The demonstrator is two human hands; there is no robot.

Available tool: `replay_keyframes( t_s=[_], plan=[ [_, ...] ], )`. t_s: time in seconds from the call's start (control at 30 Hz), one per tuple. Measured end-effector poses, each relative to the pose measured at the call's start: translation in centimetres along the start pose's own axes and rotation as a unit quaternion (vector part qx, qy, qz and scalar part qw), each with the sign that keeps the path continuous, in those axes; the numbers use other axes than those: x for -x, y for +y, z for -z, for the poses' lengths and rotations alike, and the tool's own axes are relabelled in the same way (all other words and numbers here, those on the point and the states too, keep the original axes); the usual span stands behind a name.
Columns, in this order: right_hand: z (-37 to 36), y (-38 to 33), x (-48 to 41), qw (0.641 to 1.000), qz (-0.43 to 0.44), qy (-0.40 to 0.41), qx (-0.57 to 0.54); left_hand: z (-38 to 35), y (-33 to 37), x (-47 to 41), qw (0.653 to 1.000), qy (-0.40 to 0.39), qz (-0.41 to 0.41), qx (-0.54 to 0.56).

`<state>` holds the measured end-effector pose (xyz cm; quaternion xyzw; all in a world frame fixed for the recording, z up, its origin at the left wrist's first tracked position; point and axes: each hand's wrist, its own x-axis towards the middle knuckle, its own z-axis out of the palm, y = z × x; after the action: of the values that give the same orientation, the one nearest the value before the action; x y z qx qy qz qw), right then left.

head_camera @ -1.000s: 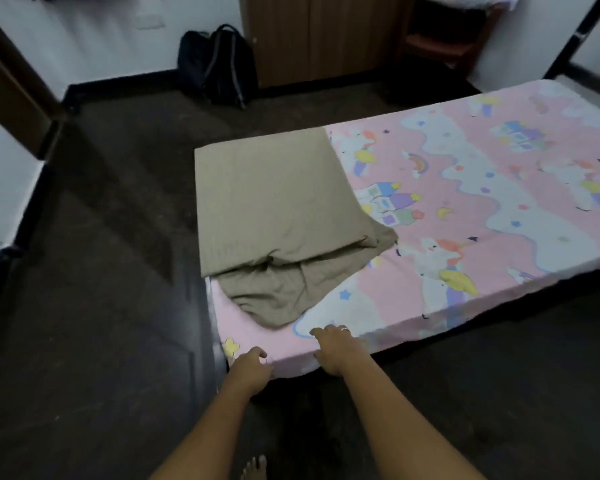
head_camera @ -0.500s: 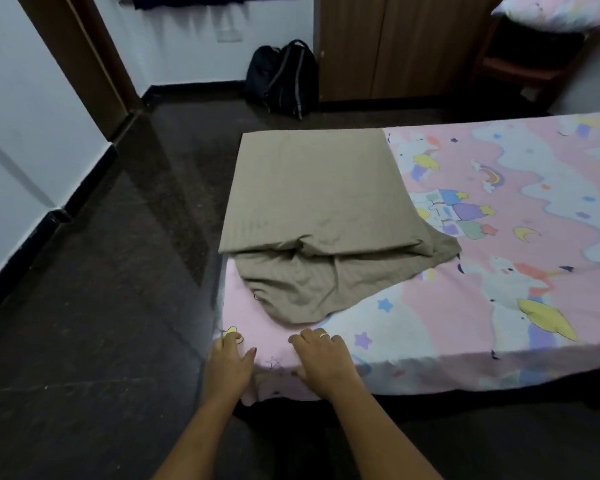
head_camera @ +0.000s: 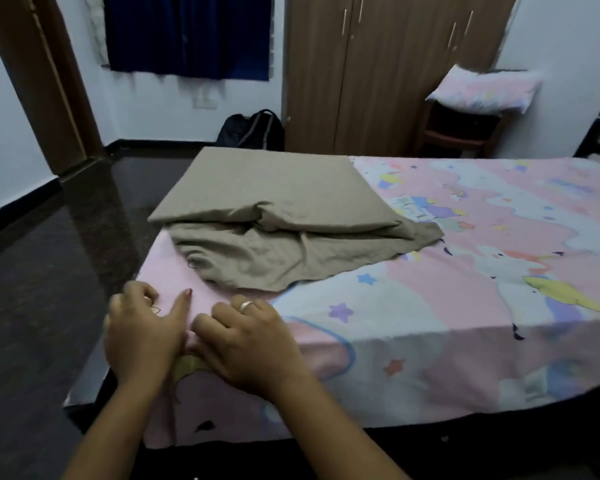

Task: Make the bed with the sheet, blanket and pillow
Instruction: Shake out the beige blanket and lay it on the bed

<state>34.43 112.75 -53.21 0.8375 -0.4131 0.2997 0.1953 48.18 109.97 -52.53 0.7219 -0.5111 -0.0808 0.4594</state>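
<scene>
Print: the sheet [head_camera: 465, 306] shows stars, moons, a rainbow, little houses and unicorns on pink and white; the finer detail is too blurred to read.
Sheet: spread over the bed [head_camera: 430, 441], with its near side hanging over the edge. A ridge of cloth bunches at the near left corner, between the two hands.
Left hand [head_camera: 142, 334]: at the corner of the sheet. Its fingers [head_camera: 137, 292] curl over the edge of the cloth and grip it, and the thumb lies straight on top.
Right hand [head_camera: 253, 348]: just beside the left, knuckles up, fingers [head_camera: 222, 311] bent down into the sheet. Their tips are hidden, so I cannot tell whether they pinch the cloth or only press it. A silver ring [head_camera: 246, 305] sits on one finger.
Blanket [head_camera: 274, 188]: beige, folded into a flat square on the sheet at the left end of the bed. A loose rumpled layer spills from under it toward the hands, touching neither.
Pillow [head_camera: 482, 88]: in a pink patterned cover, lying on a wooden chair [head_camera: 458, 133] beyond the far side of the bed.
Bed: low, with a dark base showing under the hanging sheet.
Floor [head_camera: 32, 306]: dark, glossy stone.
Room: white walls with dark skirting. A brown wardrobe [head_camera: 378, 71] with slim handles stands at the far wall, and a black backpack [head_camera: 253, 131] sits on the floor just left of it. A dark blue curtain [head_camera: 187, 36] hangs above a white switch plate [head_camera: 205, 102]. A brown door frame [head_camera: 45, 81] is at the left.
</scene>
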Motion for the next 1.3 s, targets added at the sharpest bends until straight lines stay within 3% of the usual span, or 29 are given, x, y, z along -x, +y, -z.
replay_keyframes(
  t_s=[0.1,0.23,0.4,0.7,1.0,1.17,1.23,1.3],
  plan=[
    [0.0,-1.2,-0.8,0.999,-0.045,-0.01,-0.014,1.2,0.4,-0.2,0.998,-0.02,0.059,0.029],
    [0.1,-1.0,-1.6,0.998,-0.047,-0.029,0.012,2.5,0.1,-1.2,0.995,-0.065,0.068,-0.019],
    [0.1,-1.6,-2.7,0.994,-0.083,-0.057,0.053,3.0,-1.0,-0.9,0.997,-0.06,0.031,-0.026],
    [1.1,-2.0,-4.3,0.99,-0.049,-0.115,-0.057,4.3,-1.3,-2.8,0.987,-0.144,-0.064,-0.028],
    [0.7,-4.9,-4.1,0.991,-0.095,-0.098,0.009,5.9,-3.7,-2.3,0.982,-0.139,-0.116,-0.048],
    [0.3,-5.0,-3.3,0.987,-0.108,-0.116,0.003,5.7,-3.5,-1.7,0.971,-0.142,-0.148,-0.122],
    [0.7,-4.6,-4.0,0.986,-0.076,-0.138,-0.045,5.6,-3.2,-1.6,0.962,-0.16,-0.144,-0.167],
    [1.4,-3.4,-4.9,0.962,-0.13,-0.175,-0.165,5.9,-2.7,-1.5,0.946,-0.18,-0.148,-0.227]
  ],
)
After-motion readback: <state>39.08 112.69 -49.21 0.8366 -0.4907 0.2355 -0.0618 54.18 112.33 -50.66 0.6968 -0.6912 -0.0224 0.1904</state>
